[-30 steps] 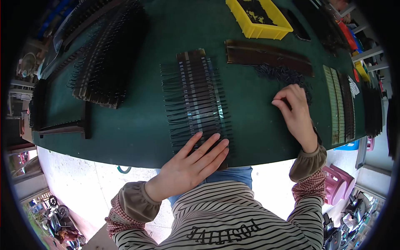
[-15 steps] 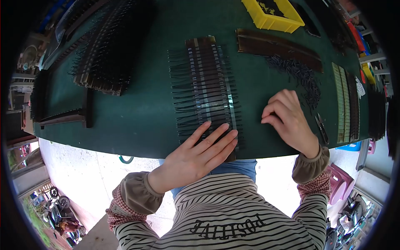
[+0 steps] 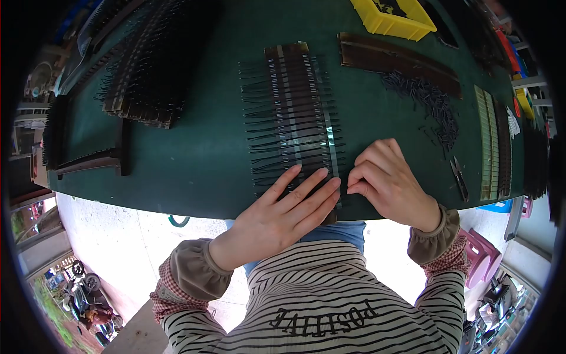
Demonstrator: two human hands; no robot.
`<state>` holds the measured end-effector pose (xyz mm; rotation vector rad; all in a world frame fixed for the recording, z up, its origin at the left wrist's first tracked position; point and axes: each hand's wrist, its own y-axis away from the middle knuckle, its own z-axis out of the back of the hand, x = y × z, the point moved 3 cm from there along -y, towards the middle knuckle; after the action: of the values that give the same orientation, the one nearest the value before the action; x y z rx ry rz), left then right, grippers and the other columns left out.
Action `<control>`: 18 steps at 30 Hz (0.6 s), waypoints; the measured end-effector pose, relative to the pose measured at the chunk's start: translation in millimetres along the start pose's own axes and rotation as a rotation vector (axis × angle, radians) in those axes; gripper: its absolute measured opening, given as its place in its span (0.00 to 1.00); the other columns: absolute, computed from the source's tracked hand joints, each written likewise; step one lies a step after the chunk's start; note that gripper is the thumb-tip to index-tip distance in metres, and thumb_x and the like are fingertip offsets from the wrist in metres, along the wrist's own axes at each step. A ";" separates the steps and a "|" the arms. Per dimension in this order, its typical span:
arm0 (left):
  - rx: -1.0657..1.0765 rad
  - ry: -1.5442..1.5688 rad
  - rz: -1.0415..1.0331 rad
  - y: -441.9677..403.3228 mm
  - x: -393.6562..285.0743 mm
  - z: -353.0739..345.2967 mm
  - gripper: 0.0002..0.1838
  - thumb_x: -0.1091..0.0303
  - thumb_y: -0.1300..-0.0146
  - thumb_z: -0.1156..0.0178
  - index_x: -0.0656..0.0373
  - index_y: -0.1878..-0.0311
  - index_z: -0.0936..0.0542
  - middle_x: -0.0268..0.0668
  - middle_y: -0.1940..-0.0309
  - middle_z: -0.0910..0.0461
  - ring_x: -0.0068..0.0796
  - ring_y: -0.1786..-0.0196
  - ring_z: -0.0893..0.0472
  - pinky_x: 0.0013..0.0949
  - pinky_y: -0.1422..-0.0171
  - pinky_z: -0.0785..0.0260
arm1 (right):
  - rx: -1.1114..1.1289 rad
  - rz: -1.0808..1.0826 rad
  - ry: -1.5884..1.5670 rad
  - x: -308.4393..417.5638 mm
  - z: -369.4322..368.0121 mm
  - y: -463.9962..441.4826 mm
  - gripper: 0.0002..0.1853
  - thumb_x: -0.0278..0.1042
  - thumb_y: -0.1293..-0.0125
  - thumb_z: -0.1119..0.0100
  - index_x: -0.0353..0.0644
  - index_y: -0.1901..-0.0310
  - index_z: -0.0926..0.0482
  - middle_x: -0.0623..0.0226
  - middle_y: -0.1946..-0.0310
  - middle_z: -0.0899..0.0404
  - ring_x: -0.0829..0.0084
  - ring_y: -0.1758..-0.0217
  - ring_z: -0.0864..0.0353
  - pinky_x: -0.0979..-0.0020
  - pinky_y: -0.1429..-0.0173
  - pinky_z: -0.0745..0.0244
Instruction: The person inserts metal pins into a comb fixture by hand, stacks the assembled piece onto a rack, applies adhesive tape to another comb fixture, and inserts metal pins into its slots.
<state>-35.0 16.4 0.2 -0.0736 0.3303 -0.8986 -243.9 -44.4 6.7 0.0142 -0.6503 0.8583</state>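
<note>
My left hand point(image 3: 277, 215) lies flat, fingers spread, over the near end of a long dark strip point(image 3: 299, 100) that carries rows of thin black wire leads sticking out at both sides. Just right of that strip's near end is my right hand point(image 3: 386, 184), thumb and index finger pinched together. Whatever is in the pinch is hidden or too small to name. Beyond the right hand, small dark tube-like pieces point(image 3: 433, 112) lie in a loose heap against a brown bar point(image 3: 401, 62).
Small snips point(image 3: 459, 180) rest near the table's right edge, beside pale and dark strips point(image 3: 487, 147). A yellow bin point(image 3: 395, 25) stands at the back. Stacked wired strips point(image 3: 147, 71) and a dark frame point(image 3: 88, 164) occupy the left of the green table point(image 3: 183, 171).
My right hand has moved left and toward me, from near the heap to the strip's right side, still pinched. My left hand stays on the strip. The view has shifted slightly.
</note>
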 end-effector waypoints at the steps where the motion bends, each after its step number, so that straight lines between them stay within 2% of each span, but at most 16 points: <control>1: 0.001 -0.005 -0.001 0.0 0.2 -0.3 0.25 0.65 0.33 0.40 0.58 0.32 0.22 0.38 0.28 0.25 0.40 0.25 0.27 0.54 0.19 0.39 | 0.008 -0.003 0.021 -1.6 3.9 0.2 0.08 0.31 0.40 0.29 0.44 0.65 0.22 0.69 0.66 0.30 0.65 0.58 0.29 0.62 0.46 0.36; 5: 0.010 -0.004 0.001 -0.4 0.3 0.7 0.26 0.65 0.33 0.40 0.58 0.32 0.22 0.38 0.27 0.26 0.40 0.25 0.27 0.54 0.19 0.40 | 0.051 -0.008 0.077 -4.2 11.4 3.2 0.08 0.30 0.40 0.30 0.44 0.65 0.22 0.69 0.66 0.30 0.65 0.58 0.29 0.62 0.45 0.36; 11: -0.002 0.020 0.013 -0.7 -0.1 0.4 0.25 0.65 0.33 0.40 0.58 0.33 0.22 0.38 0.27 0.26 0.40 0.24 0.28 0.55 0.19 0.40 | -0.002 -0.021 0.002 -1.3 1.6 1.5 0.10 0.31 0.43 0.28 0.44 0.64 0.22 0.69 0.65 0.29 0.64 0.58 0.29 0.62 0.46 0.36; 18: -0.001 0.016 0.015 -1.4 -0.7 -0.2 0.25 0.65 0.34 0.39 0.58 0.33 0.21 0.37 0.28 0.25 0.40 0.24 0.28 0.55 0.19 0.40 | -0.037 -0.022 -0.024 1.9 -1.9 1.5 0.09 0.30 0.39 0.29 0.44 0.65 0.23 0.70 0.66 0.29 0.65 0.59 0.29 0.61 0.45 0.36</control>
<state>-36.5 16.1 0.5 -0.0648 0.3459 -0.8846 -243.1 -41.7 5.8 -0.0018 -0.6871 0.8259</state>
